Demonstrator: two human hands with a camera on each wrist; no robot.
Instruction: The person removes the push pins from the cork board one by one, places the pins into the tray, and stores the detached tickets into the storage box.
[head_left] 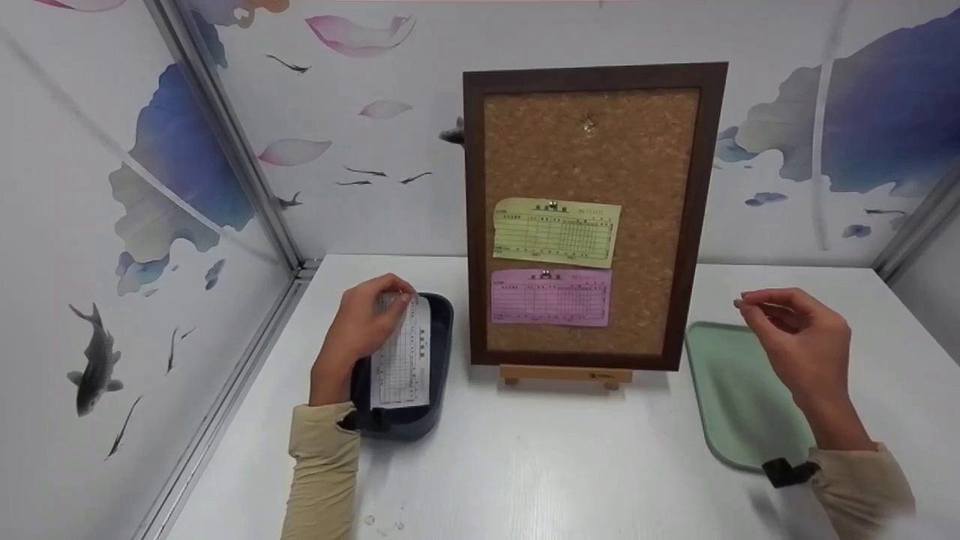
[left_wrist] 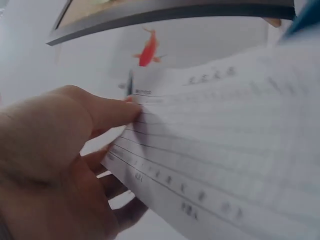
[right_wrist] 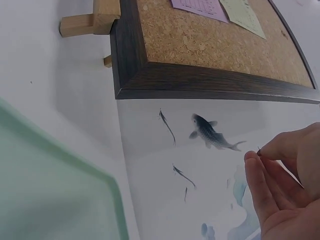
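Note:
My left hand [head_left: 369, 319] pinches a white printed form slip [head_left: 405, 356] between thumb and fingers, over a dark blue tray [head_left: 444, 367]. In the left wrist view the slip [left_wrist: 210, 135] stretches away from the thumb. My right hand [head_left: 806, 341] is raised above a pale green tray [head_left: 720, 405]. Between its thumb and fingertip is a small pushpin [right_wrist: 259, 150], only its tip showing in the right wrist view. A framed cork board [head_left: 585, 165] stands between the hands. Pinned to it are a yellow-green slip [head_left: 555, 234] and, just below, a purple slip [head_left: 550, 300].
A small wooden easel [head_left: 566, 373] supports the board on the white table [head_left: 525, 465]. Walls printed with fish and petals rise behind and at the left, with a metal frame post [head_left: 225, 127] at the corner. Another pin [head_left: 589, 126] sits high on the cork.

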